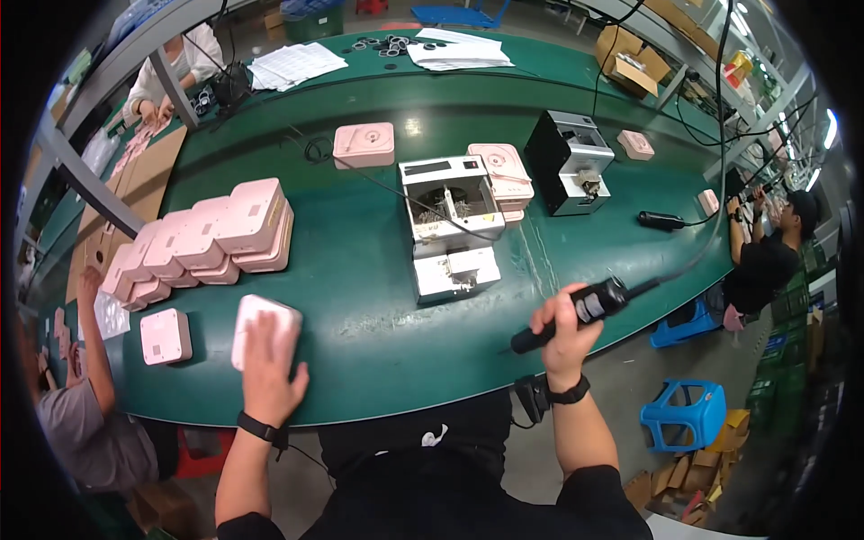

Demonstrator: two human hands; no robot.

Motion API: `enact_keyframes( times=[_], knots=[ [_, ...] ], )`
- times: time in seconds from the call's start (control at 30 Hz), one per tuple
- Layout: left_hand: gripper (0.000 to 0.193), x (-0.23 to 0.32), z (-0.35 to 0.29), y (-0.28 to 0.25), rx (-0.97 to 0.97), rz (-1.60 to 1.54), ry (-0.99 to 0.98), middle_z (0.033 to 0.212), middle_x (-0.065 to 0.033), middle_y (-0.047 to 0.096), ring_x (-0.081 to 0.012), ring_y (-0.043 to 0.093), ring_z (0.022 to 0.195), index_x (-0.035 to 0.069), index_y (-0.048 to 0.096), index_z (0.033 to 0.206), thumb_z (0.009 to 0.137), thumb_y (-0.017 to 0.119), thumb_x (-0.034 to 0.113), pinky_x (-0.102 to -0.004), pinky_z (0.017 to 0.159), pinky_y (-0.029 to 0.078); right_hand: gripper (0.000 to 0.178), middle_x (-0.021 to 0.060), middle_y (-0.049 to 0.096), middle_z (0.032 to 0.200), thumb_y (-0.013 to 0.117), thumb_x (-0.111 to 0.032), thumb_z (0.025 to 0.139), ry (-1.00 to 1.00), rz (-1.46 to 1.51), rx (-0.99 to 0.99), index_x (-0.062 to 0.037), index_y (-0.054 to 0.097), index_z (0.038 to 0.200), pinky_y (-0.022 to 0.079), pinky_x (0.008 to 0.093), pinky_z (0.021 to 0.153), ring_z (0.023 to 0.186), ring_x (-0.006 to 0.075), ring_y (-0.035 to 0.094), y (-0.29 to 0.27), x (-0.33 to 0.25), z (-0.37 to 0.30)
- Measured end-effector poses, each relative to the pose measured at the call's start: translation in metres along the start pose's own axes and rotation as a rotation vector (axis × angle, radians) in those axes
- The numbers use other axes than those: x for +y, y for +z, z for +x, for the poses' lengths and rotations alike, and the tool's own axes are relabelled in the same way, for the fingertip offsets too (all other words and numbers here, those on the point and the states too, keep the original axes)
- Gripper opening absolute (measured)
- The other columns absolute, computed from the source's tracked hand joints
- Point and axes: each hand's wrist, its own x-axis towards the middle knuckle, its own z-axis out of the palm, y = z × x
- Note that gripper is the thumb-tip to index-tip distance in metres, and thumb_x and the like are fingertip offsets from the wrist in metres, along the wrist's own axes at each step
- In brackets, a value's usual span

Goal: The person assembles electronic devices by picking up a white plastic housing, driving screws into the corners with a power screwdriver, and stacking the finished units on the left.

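Observation:
My left hand (270, 364) lies with its fingers stretched out over a pale pink square plastic case (279, 315), near the table's front edge. The thumb stands away from the case, whose edges are slightly blurred. In my right hand (567, 337) is a black electric screwdriver (589, 304), its fingers wrapped round the body. The tool is tilted, its tip end pointing left and down over the table and its cable rising to the right. A single pink case (166, 337) sits left of my left hand. Beyond it stand several stacked pink cases (250, 216).
A silver screw feeder (450, 220) stands mid-table, with a second feeder (571, 162) to its right. Pink cases (364, 144) lie behind them. Another black screwdriver (660, 220) rests at the right. People work at both sides. A blue stool (684, 414) is on the floor.

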Motion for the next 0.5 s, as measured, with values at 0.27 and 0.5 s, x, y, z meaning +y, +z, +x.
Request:
enact_keyframes(
  times=[0.27, 0.5],
  knots=[
    [0.054, 0.088, 0.014, 0.021, -0.281, -0.488, 0.689, 0.139, -0.0135, 0.054, -0.0343, 0.044, 0.137, 0.016, 0.061, 0.128, 0.076, 0.069, 0.002, -0.0513, 0.118, 0.032, 0.009, 0.0065, 0.049, 0.064, 0.052, -0.009, 0.094, -0.133, 0.216, -0.122, -0.0024, 0.049, 0.099, 0.044, 0.0324, 0.048, 0.049, 0.0172, 0.048, 0.068, -0.052, 0.032],
    [0.072, 0.115, 0.031, 0.029, -0.133, -0.505, 0.64, 0.146, -0.016, 0.045, -0.0356, 0.043, 0.137, 0.022, 0.056, 0.138, 0.07, 0.08, 0.02, -0.0493, 0.117, 0.033, 0.009, 0.0076, 0.051, 0.063, 0.053, -0.009, 0.093, -0.271, 0.019, -0.26, -0.0019, 0.05, 0.098, 0.045, 0.0328, 0.046, 0.047, 0.0169, 0.048, 0.1, -0.04, 0.069]
  ],
)
